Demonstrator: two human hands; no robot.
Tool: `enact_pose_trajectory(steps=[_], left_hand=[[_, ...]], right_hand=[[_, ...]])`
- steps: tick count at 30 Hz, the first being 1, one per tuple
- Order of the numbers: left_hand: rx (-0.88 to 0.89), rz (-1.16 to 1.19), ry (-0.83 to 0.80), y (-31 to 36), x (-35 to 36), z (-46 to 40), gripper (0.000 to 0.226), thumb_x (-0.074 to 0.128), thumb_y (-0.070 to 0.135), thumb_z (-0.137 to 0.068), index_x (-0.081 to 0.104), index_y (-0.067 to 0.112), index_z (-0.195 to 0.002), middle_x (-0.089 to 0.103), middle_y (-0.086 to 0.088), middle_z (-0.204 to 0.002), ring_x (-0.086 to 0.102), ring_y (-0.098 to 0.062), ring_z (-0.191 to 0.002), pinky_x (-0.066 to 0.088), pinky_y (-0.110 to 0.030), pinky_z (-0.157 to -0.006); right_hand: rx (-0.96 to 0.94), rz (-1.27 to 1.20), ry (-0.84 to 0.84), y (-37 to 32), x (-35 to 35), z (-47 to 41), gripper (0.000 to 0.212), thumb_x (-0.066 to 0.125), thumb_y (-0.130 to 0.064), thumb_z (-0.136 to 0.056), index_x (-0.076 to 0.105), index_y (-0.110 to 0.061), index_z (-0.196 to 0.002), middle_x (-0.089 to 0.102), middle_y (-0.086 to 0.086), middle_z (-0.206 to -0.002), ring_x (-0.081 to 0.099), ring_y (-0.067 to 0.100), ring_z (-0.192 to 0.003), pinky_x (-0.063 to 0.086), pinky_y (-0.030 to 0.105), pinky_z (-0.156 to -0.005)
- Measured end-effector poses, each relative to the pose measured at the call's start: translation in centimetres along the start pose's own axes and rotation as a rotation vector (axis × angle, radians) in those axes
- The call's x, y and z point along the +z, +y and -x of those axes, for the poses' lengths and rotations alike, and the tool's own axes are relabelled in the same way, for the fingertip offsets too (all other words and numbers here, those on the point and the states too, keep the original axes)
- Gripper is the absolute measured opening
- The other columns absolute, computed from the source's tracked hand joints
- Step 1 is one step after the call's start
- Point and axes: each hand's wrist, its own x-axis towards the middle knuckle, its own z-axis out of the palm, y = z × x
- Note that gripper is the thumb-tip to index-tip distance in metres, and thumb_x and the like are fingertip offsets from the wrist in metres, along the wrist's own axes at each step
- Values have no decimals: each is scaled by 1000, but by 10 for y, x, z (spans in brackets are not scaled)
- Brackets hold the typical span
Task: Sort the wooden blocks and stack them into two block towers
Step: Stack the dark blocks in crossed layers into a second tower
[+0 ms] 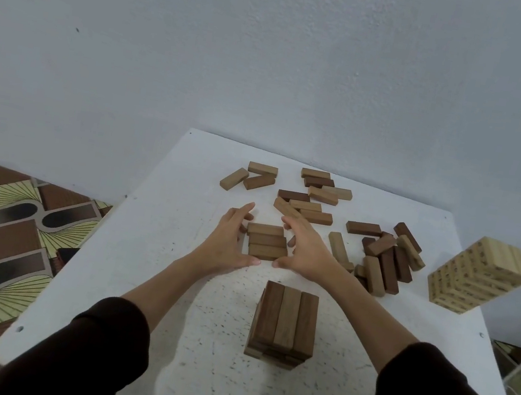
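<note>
Broadly, the white desk carries everything: a pale printed tower standing at the far right edge, a dark wooden tower near the front middle with three blocks laid side by side as its top layer, and loose blocks scattered across the back, with a denser heap on the right and a smaller cluster behind the hands.

Between the hands lies a row of three blocks, flat on the desk and touching one another. The left hand cups the row's left end and the right hand its right end, fingers fairly straight and pressed or nearly pressed against the ends, thumbs reaching along the near side. Neither hand is curled round a block; whether the row is squeezed firmly I cannot tell.

The step in hand looks like squaring up a three-block layer before moving it onto the dark tower. To do it well, press evenly from both ends so the ends line up flush, keep the thumbs against the near long side so no block slides out, then lift the row level. The layer should probably go crosswise to the tower's top blocks, set down gently and centred, since a nudge could shift the layers below.
</note>
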Motion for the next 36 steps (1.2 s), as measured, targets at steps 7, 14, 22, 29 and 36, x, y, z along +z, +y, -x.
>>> enact_pose_trajectory(steps=[7, 14, 22, 29, 36], left_hand=[[-3, 4, -18, 0, 0, -1, 102, 84, 22, -68, 20, 21, -148, 42, 4, -128, 44, -8, -101, 37, -6, -75], [-5, -3, -37, 2, -4, 0, 107, 85, 22, -67, 16, 20, -149, 40, 5, -129, 45, -8, -102, 37, -6, -75], [-42, 44, -65, 12, -10, 0, 105, 85, 18, -67, 18, 20, -148, 47, 4, -123, 48, -10, -100, 41, -20, -85], [33, 182, -46, 45, -37, 11, 103, 85, 16, -68, 20, 25, -147, 51, 7, -122, 49, -2, -108, 38, -14, -88], [93, 289, -64, 82, -45, 49, 100, 85, 24, -63, 24, 36, -140, 52, 4, -124, 51, -7, -114, 42, -22, -95]], right_hand=[[8, 0, -7, 0, 1, -1, 91, 81, -17, -72, 28, -13, -145, 36, 5, -140, 46, 10, -93, 39, 21, -75], [-34, 28, -66, 1, -3, -2, 100, 81, -16, -72, 18, -15, -149, 26, 3, -150, 47, 15, -106, 38, 17, -76], [-44, 23, -79, 0, -11, 2, 93, 79, -14, -74, 22, -20, -148, 41, -2, -135, 49, 7, -89, 39, 13, -72], [-108, -105, 71, -15, -44, 32, 90, 78, -16, -73, 26, -23, -146, 45, -4, -126, 47, 4, -93, 39, 8, -71], [-142, -247, 177, -30, -47, 86, 82, 77, -13, -73, 33, -30, -140, 42, -8, -121, 47, 8, -108, 36, 8, -84]])
